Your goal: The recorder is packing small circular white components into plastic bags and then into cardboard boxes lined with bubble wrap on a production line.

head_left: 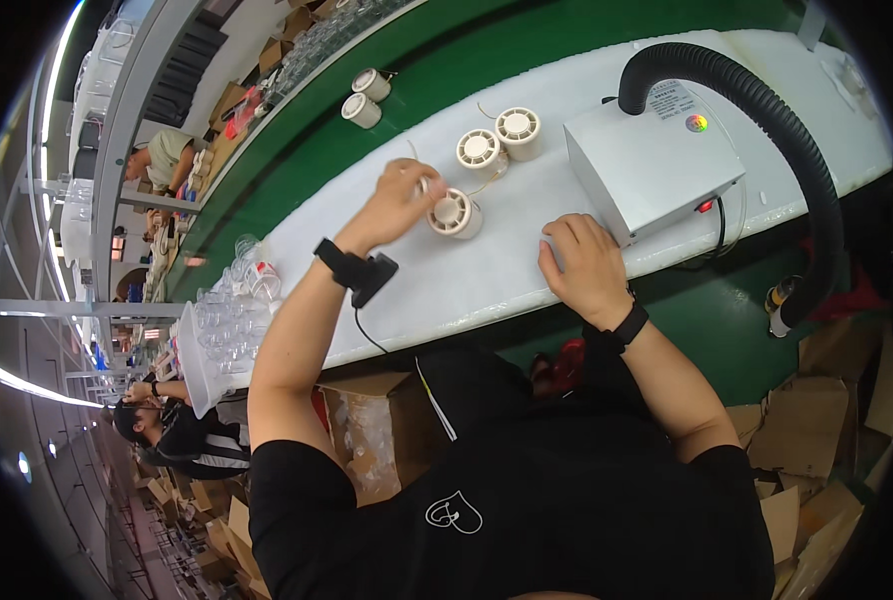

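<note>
My left hand (404, 203) is over the white padded bench top (387, 275), its fingers curled together and a little blurred beside a cream slotted round part (453, 212). A thin pale wire rises behind the hand; what the fingers hold, if anything, is mostly hidden. My right hand (585, 265) rests palm down near the bench's front edge, fingers loosely spread, close to a grey metal box (622, 170). It holds nothing. Farther back stand two more cream slotted parts, one on the left (479, 150) and one on the right (519, 130), with thin wires.
A black corrugated hose (817, 170) arches from the box down past the bench's right end. Two cream parts (364, 105) stand on the green surface behind. Clear plastic cups (232, 320) crowd the left end. Cardboard boxes (802, 430) lie below; a person (182, 435) is at the left.
</note>
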Demonstrator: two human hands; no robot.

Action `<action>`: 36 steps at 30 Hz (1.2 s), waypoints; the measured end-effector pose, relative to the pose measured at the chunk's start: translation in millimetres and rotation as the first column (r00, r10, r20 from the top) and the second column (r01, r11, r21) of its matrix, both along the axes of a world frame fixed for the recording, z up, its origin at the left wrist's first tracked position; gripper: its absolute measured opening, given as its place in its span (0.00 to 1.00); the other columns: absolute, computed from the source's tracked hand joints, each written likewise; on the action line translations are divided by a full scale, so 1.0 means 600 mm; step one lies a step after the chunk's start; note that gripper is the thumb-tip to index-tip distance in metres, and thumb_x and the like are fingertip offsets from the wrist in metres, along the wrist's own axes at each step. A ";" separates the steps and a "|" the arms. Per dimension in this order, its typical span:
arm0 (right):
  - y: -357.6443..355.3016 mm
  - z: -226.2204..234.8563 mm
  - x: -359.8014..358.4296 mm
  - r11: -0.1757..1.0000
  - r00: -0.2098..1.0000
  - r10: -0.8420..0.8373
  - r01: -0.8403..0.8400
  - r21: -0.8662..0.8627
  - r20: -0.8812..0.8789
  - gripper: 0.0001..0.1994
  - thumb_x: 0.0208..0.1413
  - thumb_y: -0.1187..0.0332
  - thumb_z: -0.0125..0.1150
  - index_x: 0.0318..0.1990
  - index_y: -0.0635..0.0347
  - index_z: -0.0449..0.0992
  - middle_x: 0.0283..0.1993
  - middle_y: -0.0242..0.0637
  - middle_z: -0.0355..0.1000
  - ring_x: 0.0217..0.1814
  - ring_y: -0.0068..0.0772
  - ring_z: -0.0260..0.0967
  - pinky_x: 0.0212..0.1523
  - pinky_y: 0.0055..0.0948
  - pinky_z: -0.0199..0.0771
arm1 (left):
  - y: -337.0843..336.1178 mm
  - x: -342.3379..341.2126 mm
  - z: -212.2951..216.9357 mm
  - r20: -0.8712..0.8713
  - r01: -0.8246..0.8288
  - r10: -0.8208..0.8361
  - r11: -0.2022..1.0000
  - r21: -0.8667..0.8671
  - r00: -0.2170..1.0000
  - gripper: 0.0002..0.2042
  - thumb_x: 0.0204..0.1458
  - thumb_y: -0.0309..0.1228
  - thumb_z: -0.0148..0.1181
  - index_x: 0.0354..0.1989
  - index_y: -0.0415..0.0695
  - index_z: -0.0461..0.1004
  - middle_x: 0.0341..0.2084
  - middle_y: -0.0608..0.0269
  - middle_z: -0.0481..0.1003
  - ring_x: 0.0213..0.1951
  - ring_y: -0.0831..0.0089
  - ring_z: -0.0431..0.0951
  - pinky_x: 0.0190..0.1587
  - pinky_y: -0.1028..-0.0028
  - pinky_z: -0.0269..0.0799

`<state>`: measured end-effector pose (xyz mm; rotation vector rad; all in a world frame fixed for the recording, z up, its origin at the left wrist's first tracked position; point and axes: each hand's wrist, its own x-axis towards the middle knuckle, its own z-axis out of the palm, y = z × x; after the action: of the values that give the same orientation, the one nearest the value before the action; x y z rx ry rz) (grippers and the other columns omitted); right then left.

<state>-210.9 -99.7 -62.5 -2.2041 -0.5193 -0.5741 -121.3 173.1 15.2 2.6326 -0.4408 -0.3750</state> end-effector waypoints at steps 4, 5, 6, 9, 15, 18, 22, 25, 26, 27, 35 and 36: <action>0.001 0.003 0.002 1.000 1.000 0.002 -0.002 0.008 -0.012 0.07 0.44 0.73 0.59 0.33 0.59 0.70 0.33 0.36 0.67 0.36 0.38 0.66 0.35 0.34 0.69 | -0.047 -0.049 0.010 0.202 0.022 -0.060 0.983 0.182 0.977 0.27 0.35 0.50 0.69 0.41 0.45 0.73 0.55 0.38 0.56 0.56 0.43 0.57 0.58 0.58 0.57; 0.001 0.005 0.003 1.000 1.000 0.007 -0.007 0.012 -0.010 0.07 0.44 0.73 0.59 0.33 0.59 0.70 0.33 0.36 0.67 0.36 0.38 0.66 0.35 0.33 0.69 | -0.048 -0.044 0.013 0.159 0.034 -0.064 0.983 0.180 0.985 0.29 0.33 0.51 0.69 0.41 0.45 0.74 0.57 0.36 0.53 0.57 0.40 0.55 0.58 0.55 0.57; 0.001 0.006 0.006 1.000 1.000 0.012 -0.011 0.017 -0.009 0.07 0.44 0.73 0.59 0.33 0.59 0.70 0.33 0.36 0.67 0.35 0.38 0.66 0.35 0.33 0.69 | -0.050 -0.038 0.017 0.114 0.047 -0.068 0.983 0.178 0.991 0.30 0.31 0.52 0.70 0.41 0.45 0.74 0.58 0.34 0.50 0.57 0.37 0.53 0.58 0.53 0.57; -0.004 0.003 0.009 0.999 0.998 0.017 -0.016 0.028 -0.064 0.07 0.44 0.73 0.59 0.33 0.60 0.70 0.34 0.36 0.66 0.35 0.38 0.66 0.35 0.32 0.69 | -0.051 -0.019 0.036 -0.020 0.119 -0.118 0.965 0.233 0.993 0.27 0.31 0.48 0.70 0.40 0.45 0.74 0.58 0.38 0.52 0.58 0.41 0.54 0.59 0.56 0.55; -0.013 0.002 0.012 1.000 0.990 0.018 -0.017 0.008 -0.141 0.08 0.44 0.73 0.59 0.34 0.60 0.70 0.34 0.35 0.66 0.34 0.37 0.65 0.34 0.31 0.68 | -0.013 0.126 0.083 -0.142 0.315 -0.287 0.915 0.252 0.947 0.25 0.31 0.43 0.69 0.37 0.41 0.76 0.54 0.44 0.61 0.57 0.49 0.60 0.58 0.59 0.57; -0.011 -0.001 0.011 0.997 0.995 0.045 -0.050 -0.058 -0.094 0.09 0.44 0.72 0.60 0.34 0.60 0.70 0.34 0.35 0.65 0.33 0.36 0.64 0.34 0.31 0.68 | 0.012 0.266 0.080 0.067 0.145 -0.184 0.912 0.384 0.981 0.26 0.32 0.51 0.68 0.37 0.44 0.78 0.54 0.41 0.61 0.56 0.49 0.61 0.56 0.59 0.61; -0.018 0.012 0.019 0.988 0.996 0.067 -0.075 -0.133 -0.063 0.09 0.44 0.71 0.61 0.34 0.60 0.70 0.34 0.36 0.64 0.33 0.37 0.64 0.35 0.31 0.68 | -0.018 0.428 0.009 0.242 -0.015 -0.137 0.844 0.536 0.961 0.32 0.35 0.59 0.62 0.42 0.44 0.77 0.53 0.41 0.63 0.59 0.52 0.59 0.55 0.59 0.61; -0.020 0.013 0.023 0.986 0.995 0.081 -0.089 -0.143 -0.062 0.09 0.43 0.71 0.61 0.34 0.60 0.70 0.35 0.36 0.65 0.34 0.37 0.65 0.35 0.31 0.69 | -0.036 0.475 -0.020 -0.195 -0.189 0.234 0.956 0.225 0.953 0.38 0.35 0.64 0.60 0.48 0.44 0.74 0.52 0.43 0.67 0.58 0.53 0.62 0.55 0.63 0.62; -0.016 0.017 0.022 0.985 0.993 0.107 -0.112 -0.134 -0.048 0.10 0.43 0.71 0.61 0.34 0.60 0.70 0.35 0.36 0.65 0.35 0.37 0.65 0.35 0.31 0.69 | 0.004 0.491 -0.039 -0.083 -0.172 0.189 0.969 0.178 0.978 0.39 0.36 0.64 0.59 0.49 0.44 0.73 0.51 0.44 0.68 0.56 0.55 0.64 0.55 0.64 0.62; -0.011 0.018 0.021 0.983 0.990 0.133 -0.137 -0.124 -0.040 0.10 0.43 0.71 0.61 0.34 0.60 0.70 0.35 0.36 0.65 0.35 0.37 0.65 0.35 0.31 0.69 | 0.046 0.494 -0.047 0.035 -0.154 0.151 0.978 0.142 0.988 0.39 0.38 0.65 0.58 0.51 0.44 0.71 0.50 0.45 0.69 0.55 0.56 0.66 0.54 0.66 0.62; -0.004 0.001 0.012 0.998 0.996 0.044 -0.047 -0.038 -0.083 0.09 0.44 0.73 0.60 0.35 0.60 0.71 0.37 0.37 0.68 0.37 0.41 0.67 0.37 0.35 0.69 | 0.139 0.241 0.117 0.027 -0.092 0.089 0.984 0.150 0.996 0.35 0.49 0.55 0.56 0.59 0.42 0.62 0.54 0.54 0.67 0.57 0.63 0.64 0.58 0.70 0.58; -0.003 0.001 0.010 0.999 0.998 0.021 -0.024 -0.045 -0.063 0.08 0.45 0.73 0.60 0.35 0.60 0.71 0.36 0.38 0.68 0.38 0.41 0.67 0.37 0.35 0.69 | 0.155 0.197 0.135 -0.093 -0.048 0.065 0.984 0.173 0.994 0.34 0.49 0.54 0.57 0.59 0.42 0.62 0.54 0.54 0.67 0.58 0.64 0.64 0.58 0.70 0.58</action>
<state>-205.0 -101.5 -62.1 -2.2489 -0.5282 -0.4840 -3.4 266.0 96.0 2.7696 -0.3137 -0.5434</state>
